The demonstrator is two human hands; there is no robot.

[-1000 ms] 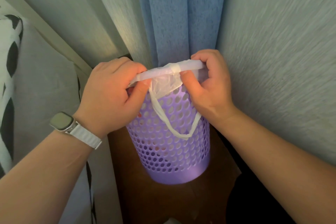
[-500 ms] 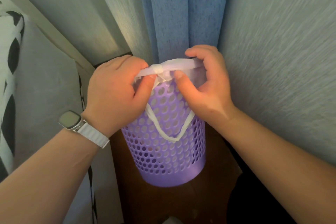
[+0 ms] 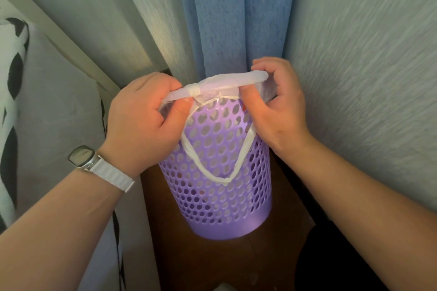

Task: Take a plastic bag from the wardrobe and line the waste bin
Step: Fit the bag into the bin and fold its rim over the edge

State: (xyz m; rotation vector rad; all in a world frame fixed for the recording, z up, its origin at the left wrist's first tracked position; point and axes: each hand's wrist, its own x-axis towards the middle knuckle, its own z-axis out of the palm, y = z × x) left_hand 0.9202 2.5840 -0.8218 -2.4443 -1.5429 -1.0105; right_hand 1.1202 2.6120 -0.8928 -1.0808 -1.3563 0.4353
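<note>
A purple perforated waste bin [image 3: 220, 205] stands on a brown wooden floor in a corner. A translucent white plastic bag [image 3: 227, 82] is stretched along the bin's near rim, and its drawstring loop [image 3: 212, 172] hangs down the bin's front. My left hand [image 3: 144, 120] pinches the bag's edge at the rim's left side. My right hand [image 3: 276, 106] pinches the same edge at the right side, thumb under the rolled hem. The bin's inside is hidden behind the hands and bag.
A blue curtain [image 3: 234, 14] hangs right behind the bin, with a pale curtain [image 3: 132, 19] to its left. A textured wall [image 3: 369, 66] runs close along the right. A grey and black-and-white patterned fabric [image 3: 35, 106] fills the left. Brown floor [image 3: 212, 264] lies in front.
Both hands have spread apart along the rim, stretching the bag's hem wider. The bunched plastic that hung below the hem is now pulled flat, leaving only the drawstring loop hanging.
</note>
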